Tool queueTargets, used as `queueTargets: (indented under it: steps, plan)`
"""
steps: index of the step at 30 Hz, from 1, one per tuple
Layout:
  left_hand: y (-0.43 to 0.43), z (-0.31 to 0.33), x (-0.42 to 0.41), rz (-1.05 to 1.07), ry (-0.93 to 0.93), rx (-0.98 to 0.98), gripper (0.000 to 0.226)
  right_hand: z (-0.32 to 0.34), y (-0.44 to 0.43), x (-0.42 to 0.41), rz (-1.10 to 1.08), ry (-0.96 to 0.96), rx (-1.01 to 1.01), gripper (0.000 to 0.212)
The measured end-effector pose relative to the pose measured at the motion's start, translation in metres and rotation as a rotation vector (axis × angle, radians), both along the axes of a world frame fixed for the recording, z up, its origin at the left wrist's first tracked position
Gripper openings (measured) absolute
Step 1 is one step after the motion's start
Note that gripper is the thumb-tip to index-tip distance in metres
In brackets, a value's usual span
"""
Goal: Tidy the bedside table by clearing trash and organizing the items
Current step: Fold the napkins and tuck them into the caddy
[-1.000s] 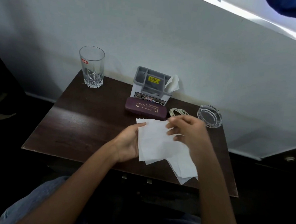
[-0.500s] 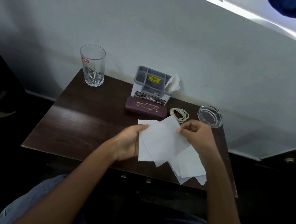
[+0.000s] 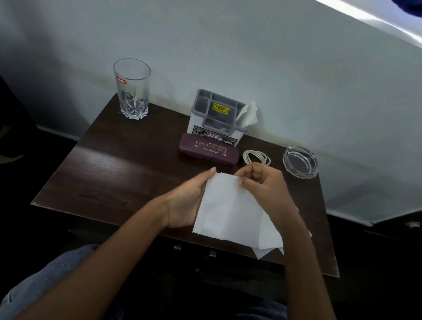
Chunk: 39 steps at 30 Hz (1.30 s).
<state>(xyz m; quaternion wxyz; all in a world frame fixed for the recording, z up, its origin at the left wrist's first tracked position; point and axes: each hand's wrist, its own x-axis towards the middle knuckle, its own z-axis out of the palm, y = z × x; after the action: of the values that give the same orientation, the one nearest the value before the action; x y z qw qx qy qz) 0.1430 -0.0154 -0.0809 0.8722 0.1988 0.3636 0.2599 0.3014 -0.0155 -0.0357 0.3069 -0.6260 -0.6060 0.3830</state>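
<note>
A grey compartmented organizer (image 3: pixel 217 118) by the wall holds a crumpled white tissue (image 3: pixel 249 114) in its right slot. Above the dark wooden tabletop (image 3: pixel 110 168), thin white paper sheets (image 3: pixel 229 210) lie flat, long axis running from far to near. The left hand (image 3: pixel 187 203) grips their left edge; the right hand (image 3: pixel 260 185) pinches the far corner.

Light: dim; a bright strip at top right, above the wall (image 3: pixel 261 51).
Shadows: floor and corners nearly black.
Glare: soft sheen on the counter (image 3: pixel 110 168).
Edges: wide-angle bending.
Focus: slightly soft.
</note>
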Motion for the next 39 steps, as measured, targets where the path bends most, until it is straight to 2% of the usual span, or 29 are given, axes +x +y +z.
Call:
queueTargets:
  steps: [4,10,16,22,26,28,30,33,35,39]
  plan:
    - [0.001,0.001,-0.001,-0.058,-0.020,0.034,0.064,-0.005,0.001,-0.003,-0.047,-0.026,0.028,0.017]
    - [-0.003,0.001,-0.004,-0.084,0.011,0.144,0.035,-0.008,0.002,-0.011,-0.030,-0.045,0.044,0.018]
    - [-0.001,-0.005,-0.004,-0.085,0.086,0.174,0.023,-0.009,0.003,-0.014,-0.066,-0.069,0.065,0.017]
    - [0.000,-0.006,-0.004,-0.082,0.090,0.173,0.023,-0.011,0.003,-0.011,-0.040,-0.054,0.039,0.014]
    - [0.001,-0.006,-0.005,-0.034,0.120,0.138,0.018,-0.002,0.005,0.021,-0.232,0.047,0.049,0.014]
    - [0.002,-0.006,-0.005,0.039,0.148,0.089,0.018,-0.002,0.003,0.049,-0.395,-0.082,-0.013,0.019]
    - [0.005,-0.008,-0.005,0.148,0.184,0.012,0.020,-0.006,-0.003,0.070,-0.452,-0.256,-0.141,0.019]
    - [0.009,-0.014,-0.007,0.289,0.264,-0.080,0.026,-0.016,-0.005,0.071,-0.279,-0.434,-0.448,0.005]
    - [0.010,-0.017,-0.009,0.333,0.309,-0.101,0.028,-0.024,-0.002,0.059,-0.145,-0.506,-0.628,0.019]
    - [0.011,-0.016,-0.010,0.352,0.318,-0.119,0.029,-0.035,0.007,0.042,-0.138,-0.597,-0.666,0.021]
